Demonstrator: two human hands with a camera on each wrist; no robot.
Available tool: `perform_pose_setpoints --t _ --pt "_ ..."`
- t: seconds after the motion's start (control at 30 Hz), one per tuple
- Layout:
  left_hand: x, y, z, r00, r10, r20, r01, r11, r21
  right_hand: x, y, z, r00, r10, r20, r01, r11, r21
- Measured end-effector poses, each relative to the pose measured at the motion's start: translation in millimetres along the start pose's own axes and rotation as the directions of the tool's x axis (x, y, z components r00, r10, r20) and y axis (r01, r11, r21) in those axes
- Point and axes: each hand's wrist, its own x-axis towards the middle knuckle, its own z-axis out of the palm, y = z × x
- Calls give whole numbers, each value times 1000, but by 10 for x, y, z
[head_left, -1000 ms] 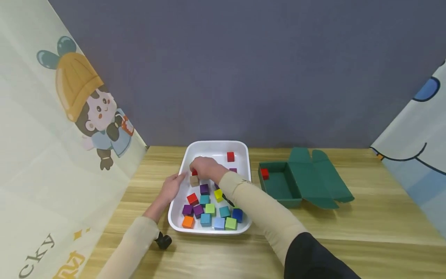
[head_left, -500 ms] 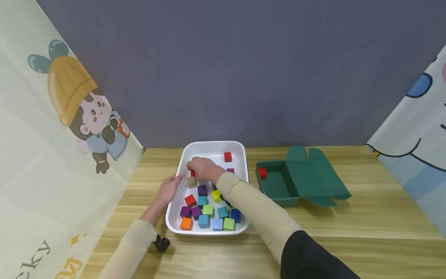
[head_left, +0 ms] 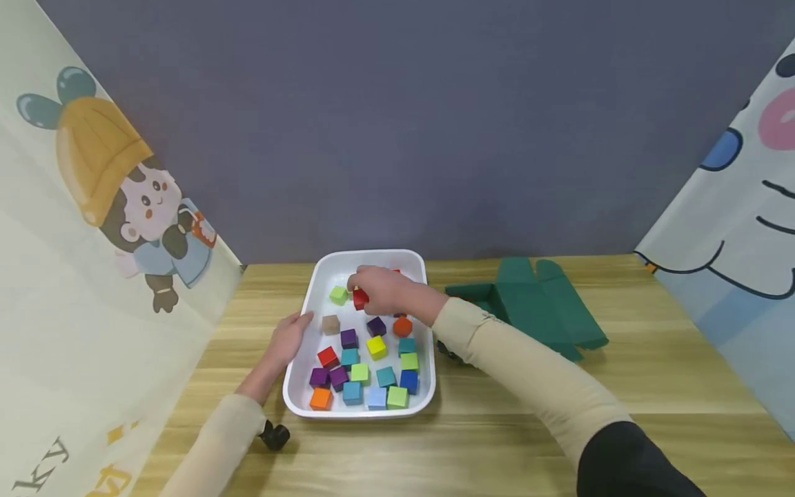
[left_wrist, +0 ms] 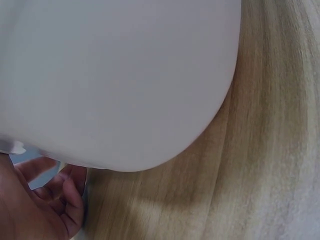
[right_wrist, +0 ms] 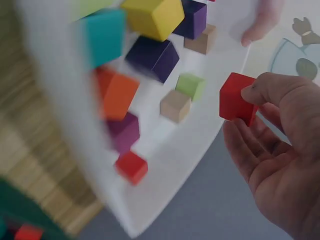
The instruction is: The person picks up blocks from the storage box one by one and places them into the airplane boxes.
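My right hand (head_left: 384, 288) is above the back part of a white tray (head_left: 357, 415), pinching a red cube (right_wrist: 236, 97) between thumb and fingers. Below it in the tray lie a light green cube (head_left: 338, 295) and a wooden cube (right_wrist: 175, 105). At the tray's left side, my left hand (head_left: 289, 337) grips the rim, thumb on top; in the left wrist view its fingers curl by the tray's outer wall. Many coloured cubes are spread over the tray, among them a yellow cube (head_left: 376, 347), an orange cube (head_left: 321, 399) and another red cube (head_left: 328, 357).
Right of the tray stands a green box (head_left: 477, 293) with its lid (head_left: 549, 310) folded out to the right; my right forearm covers part of it. A red cube (right_wrist: 28, 233) shows inside in the right wrist view. A grey wall panel (head_left: 397, 131) rises behind the wooden table (head_left: 497, 442).
My right hand has raised the red cube from beside the wooden cube and moved right with it, uncovering the light green cube. The left hand stays at the rim. The head view has shifted slightly.
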Motion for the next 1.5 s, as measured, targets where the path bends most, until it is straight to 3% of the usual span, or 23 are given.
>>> perform_pose_setpoints --t 0.23,0.5,1.03,1.5 --pt "-29 -21 -90 1000 -6 -2 6 1000 29 -382 181 -154 999 -38 -14 37 997 -67" --pt "-43 -34 -131 999 -32 8 32 999 32 -664 433 -177 999 -4 -36 4 1000 -24" --pt "-28 -18 -74 999 -28 30 29 1000 -8 -904 966 -180 998 42 -46 -46 994 -101" --pt "-28 24 -4 1000 -20 18 22 997 -73 -1083 1319 -146 998 38 -45 -42 996 -74"
